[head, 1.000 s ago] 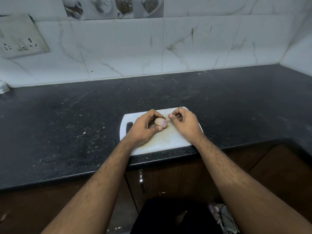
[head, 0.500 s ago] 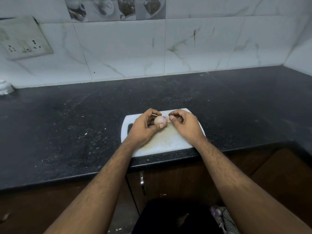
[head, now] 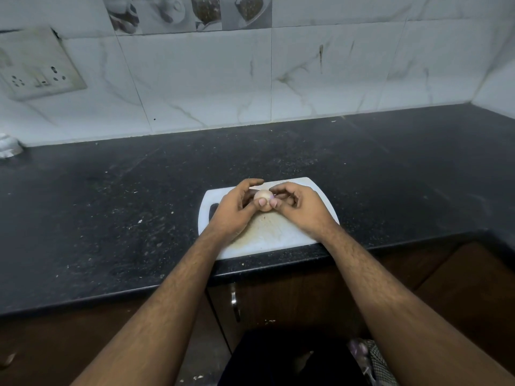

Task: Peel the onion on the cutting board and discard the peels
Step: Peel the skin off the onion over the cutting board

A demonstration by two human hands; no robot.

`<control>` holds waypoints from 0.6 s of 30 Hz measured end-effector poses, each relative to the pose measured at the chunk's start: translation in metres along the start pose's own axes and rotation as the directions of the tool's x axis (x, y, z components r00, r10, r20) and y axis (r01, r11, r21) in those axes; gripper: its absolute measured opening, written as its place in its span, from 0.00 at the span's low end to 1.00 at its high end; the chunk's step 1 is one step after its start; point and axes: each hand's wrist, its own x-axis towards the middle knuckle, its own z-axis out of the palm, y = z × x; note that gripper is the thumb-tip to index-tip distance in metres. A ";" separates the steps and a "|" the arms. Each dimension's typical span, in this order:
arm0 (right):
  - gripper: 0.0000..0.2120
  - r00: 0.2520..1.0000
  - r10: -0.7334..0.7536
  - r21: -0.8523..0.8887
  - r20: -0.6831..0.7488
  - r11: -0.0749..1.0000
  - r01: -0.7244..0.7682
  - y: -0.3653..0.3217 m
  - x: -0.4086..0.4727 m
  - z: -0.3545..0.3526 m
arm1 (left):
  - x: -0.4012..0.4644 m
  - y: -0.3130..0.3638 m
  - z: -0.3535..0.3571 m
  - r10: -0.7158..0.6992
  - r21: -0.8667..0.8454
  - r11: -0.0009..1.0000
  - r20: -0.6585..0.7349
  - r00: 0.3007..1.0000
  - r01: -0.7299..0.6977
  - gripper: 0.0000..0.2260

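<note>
Holding a small pale onion [head: 262, 200] between both hands, just above the far half of the white cutting board [head: 267, 235]. Left hand [head: 237, 208] curls round the onion's left side, thumb on its near face, forefinger arched over the top. Right hand [head: 299, 207] pinches at the onion's right side with thumb and forefinger — a trace of purple shows at that pinch point, too small to say whether it is loose skin. Whether the onion touches the board cannot be told; the hands hide its underside.

No readable writing or brand anywhere. Board has a slot handle at its left end and a brownish stain in the middle; it sits at the near edge of the dark speckled worktop [head: 111, 218], which carries pale crumbs and flecks. Behind — marbled wall tiles [head: 209, 79], with a strip of picture tiles [head: 189, 12] showing cups and bowls at top. A switch-and-socket plate [head: 36, 68] hangs tilted at upper left. A whitish object [head: 9, 146] lies at the worktop's far left, cut by the frame. Below the worktop edge: brown cabinet doors with a metal handle [head: 234, 305], and checked cloth [head: 381, 366] at lower right.
</note>
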 end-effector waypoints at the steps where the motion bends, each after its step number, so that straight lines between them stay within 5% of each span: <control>1: 0.11 1.000 0.017 -0.010 -0.002 1.000 -0.017 0.000 0.000 0.000 | 0.000 -0.001 0.000 -0.004 0.002 1.000 -0.014 1.000 0.004 0.18; 6: 0.05 0.997 0.064 0.008 -0.035 0.998 -0.064 -0.002 -0.002 -0.001 | 0.001 0.000 0.000 0.026 0.096 0.995 -0.115 0.993 -0.015 0.07; 10: 0.05 0.997 0.053 -0.008 -0.053 0.999 -0.053 -0.003 -0.004 -0.001 | -0.001 0.006 0.001 0.022 0.189 0.982 -0.091 0.996 -0.004 0.09; 18: 0.01 0.995 0.040 -0.010 -0.089 0.999 -0.041 -0.001 -0.001 -0.001 | -0.004 0.011 0.001 -0.041 0.089 0.995 0.031 0.999 0.038 0.20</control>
